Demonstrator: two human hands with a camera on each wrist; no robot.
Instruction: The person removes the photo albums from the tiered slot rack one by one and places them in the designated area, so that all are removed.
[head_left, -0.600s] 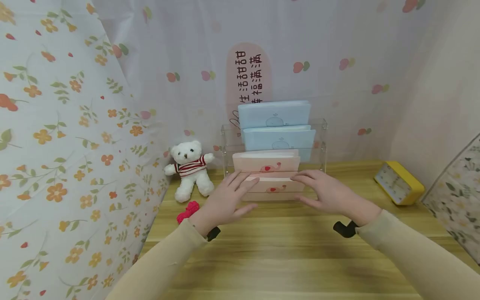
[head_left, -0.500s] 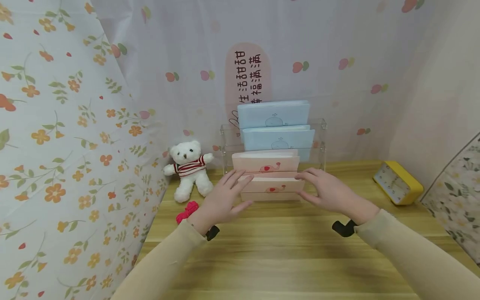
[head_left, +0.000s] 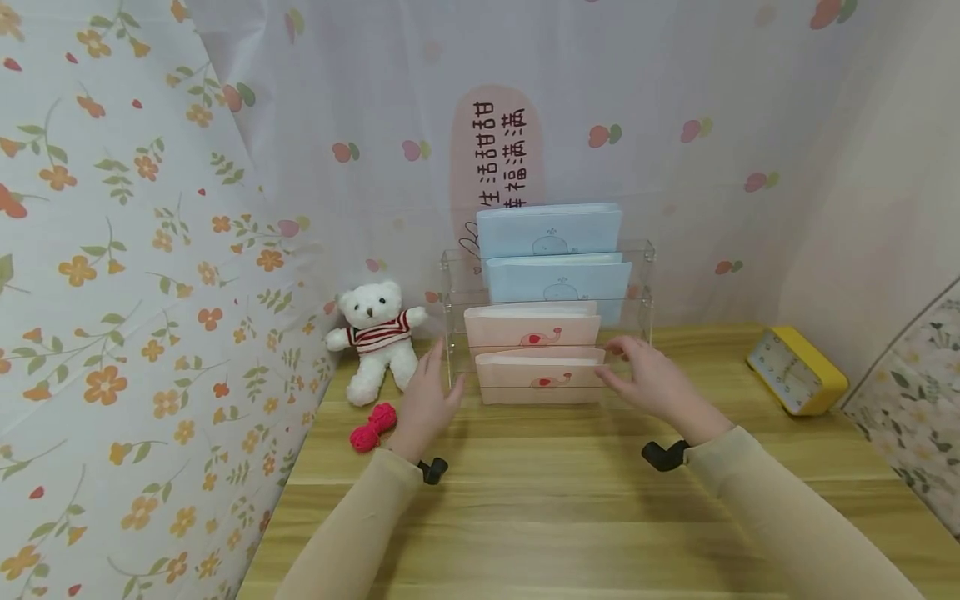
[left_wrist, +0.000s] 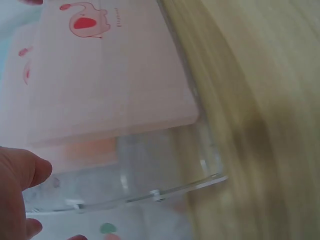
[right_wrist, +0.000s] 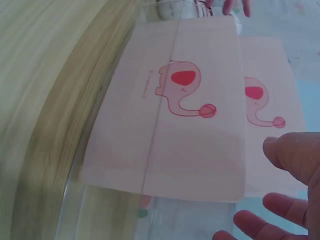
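Observation:
A clear acrylic rack (head_left: 447, 312) stands against the back with folders in its stepped tiers. Its front slot holds a pink folder (head_left: 517, 377) with a red elephant print. Behind that sits another pink folder (head_left: 491, 325), then two pale blue whale-print folders (head_left: 517, 282). My left hand (head_left: 426, 404) is beside the rack's left side, fingers extended and nothing held; its thumb (left_wrist: 35, 170) shows in the left wrist view. Close to the front folder's right edge is my right hand (head_left: 654, 382), its fingers loosely bent and spread around nothing. Contact there cannot be made out.
A white teddy bear (head_left: 381, 337) in a striped sweater sits left of the rack. Near my left wrist lies a bright pink yarn bundle (head_left: 372, 427). A yellow clock (head_left: 798, 371) stands at the right. Floral cloth (head_left: 135, 333) hangs along the left side of the wooden table (head_left: 570, 517).
My left hand has left the front pink folder and moved left to the rack's side. My right hand has drawn slightly off the folder's top right corner. The folders stay in place.

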